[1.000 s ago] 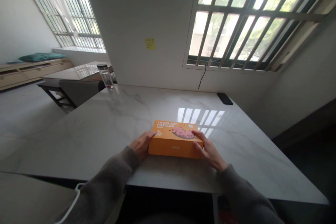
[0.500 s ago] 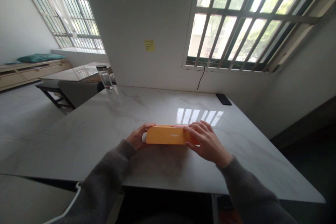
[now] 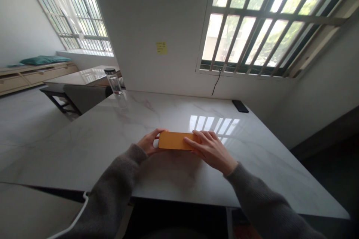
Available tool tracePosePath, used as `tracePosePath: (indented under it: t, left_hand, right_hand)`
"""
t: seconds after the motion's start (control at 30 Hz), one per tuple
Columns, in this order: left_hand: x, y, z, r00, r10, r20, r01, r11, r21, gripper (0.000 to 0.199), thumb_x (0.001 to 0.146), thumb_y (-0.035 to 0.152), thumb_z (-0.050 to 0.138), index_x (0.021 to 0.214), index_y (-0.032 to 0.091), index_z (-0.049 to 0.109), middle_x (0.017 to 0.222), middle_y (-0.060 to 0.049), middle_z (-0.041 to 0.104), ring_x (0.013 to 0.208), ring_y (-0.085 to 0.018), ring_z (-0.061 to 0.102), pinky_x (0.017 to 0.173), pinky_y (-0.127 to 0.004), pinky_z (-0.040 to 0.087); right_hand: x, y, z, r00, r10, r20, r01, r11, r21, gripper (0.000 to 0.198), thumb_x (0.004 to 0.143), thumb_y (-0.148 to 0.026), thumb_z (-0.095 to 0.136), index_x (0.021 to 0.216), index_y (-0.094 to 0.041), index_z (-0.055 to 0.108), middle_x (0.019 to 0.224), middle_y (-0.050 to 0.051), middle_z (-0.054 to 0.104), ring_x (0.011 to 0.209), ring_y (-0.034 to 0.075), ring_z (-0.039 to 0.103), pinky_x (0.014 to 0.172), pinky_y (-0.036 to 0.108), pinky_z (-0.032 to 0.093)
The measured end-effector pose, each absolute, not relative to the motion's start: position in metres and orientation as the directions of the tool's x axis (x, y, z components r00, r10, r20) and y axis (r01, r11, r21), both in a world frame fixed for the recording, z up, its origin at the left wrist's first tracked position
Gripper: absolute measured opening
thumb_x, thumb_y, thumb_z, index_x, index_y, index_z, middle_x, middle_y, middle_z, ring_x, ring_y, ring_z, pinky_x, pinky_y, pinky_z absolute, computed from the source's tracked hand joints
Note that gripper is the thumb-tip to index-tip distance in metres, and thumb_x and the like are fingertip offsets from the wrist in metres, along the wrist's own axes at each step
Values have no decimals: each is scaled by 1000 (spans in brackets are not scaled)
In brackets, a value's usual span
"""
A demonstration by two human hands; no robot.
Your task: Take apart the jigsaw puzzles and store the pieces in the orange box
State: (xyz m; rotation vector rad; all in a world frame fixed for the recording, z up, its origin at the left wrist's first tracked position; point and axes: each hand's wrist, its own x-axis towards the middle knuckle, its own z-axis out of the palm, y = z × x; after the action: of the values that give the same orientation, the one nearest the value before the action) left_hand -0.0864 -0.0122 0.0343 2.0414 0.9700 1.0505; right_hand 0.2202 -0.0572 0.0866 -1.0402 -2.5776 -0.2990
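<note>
An orange box [image 3: 172,140], long and slim with rounded left corners, is held lengthwise just above the tabletop, its plain side facing me. Gripping the left end is my left hand [image 3: 150,142], with fingers closed round the edge and a white patch showing between them. My right hand [image 3: 212,148] wraps the right end; fingers lie over the top and one stretches across the front face. That right end is mostly hidden behind the fingers. I cannot tell what the box contains.
White marble-look table [image 3: 106,149] under both hands. A clear lidded bottle [image 3: 114,83] stands at its back left edge, a black phone [image 3: 240,106] lies at back right. A yellow note [image 3: 162,47] is on the wall; a black cable [image 3: 216,83] hangs below the barred window.
The box has turned, so the printed face and pinkish top edge no longer show and a plain orange side does. My right hand has shifted left along it.
</note>
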Motion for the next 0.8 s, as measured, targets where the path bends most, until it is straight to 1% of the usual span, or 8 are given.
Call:
tracePosePath:
  t: [0.23,0.33,0.4,0.47,0.6,0.67,0.73,0.8]
  left_hand:
    - [-86,-11,29,420,822,384,290,-523,802,65,68,39,81,122,21,50,131,-13,57,122,-30,57,99,-50,53]
    - [-87,-11,25,430,803,412,285,-554,783,64,69,36,80,123,21,49,132,-14,56,125,-31,55,99,-50,54]
    - [-89,-12,21,456,776,435,283,-590,756,63,69,32,80,123,21,49,132,-15,55,128,-32,52,98,-50,54]
    - [-90,-14,15,468,761,449,284,-611,739,62,69,29,80,123,23,49,134,-15,53,132,-34,48,94,-48,57]
    - [-91,-26,-3,428,809,403,308,-550,777,63,74,27,76,130,25,46,153,-19,33,130,-36,50,79,-38,62]
    - [-89,-35,-11,433,817,381,355,-542,762,75,75,28,76,140,28,38,160,-19,21,133,-38,48,89,-45,59]
    - [-85,-44,-17,455,801,389,426,-579,695,105,67,31,84,151,32,21,162,-17,13,142,-41,33,108,-57,44]
    - [-82,-52,-21,477,784,397,491,-612,620,128,61,32,88,156,29,1,163,-18,8,148,-41,16,117,-61,26]
  right_hand:
    - [213,-69,72,-647,634,423,715,697,49,65,90,-27,64,146,-44,37,158,3,32,135,36,35,107,56,30]
    - [216,-68,74,-585,687,431,757,654,-16,62,93,-31,59,150,-39,33,144,9,49,122,33,48,101,53,37]
    - [221,-66,74,-475,756,451,817,569,-93,70,91,-42,60,153,-34,28,125,12,61,109,32,54,95,52,42]
    - [225,-67,71,-368,801,473,855,491,-166,81,85,-53,65,153,-32,28,113,12,64,103,33,56,89,52,46]
    - [227,-77,53,-279,815,507,844,460,-276,74,81,-51,70,146,-32,40,124,12,58,112,36,53,86,52,53]
    - [225,-84,42,-269,815,513,835,463,-297,66,81,-45,72,140,-31,47,127,11,56,117,36,50,91,53,54]
    - [223,-90,31,-270,811,519,831,468,-301,59,81,-40,72,136,-31,51,128,11,56,120,36,49,95,54,54]
    - [223,-94,21,-277,801,530,824,482,-299,56,84,-35,71,136,-31,52,129,11,56,123,36,48,97,55,53]
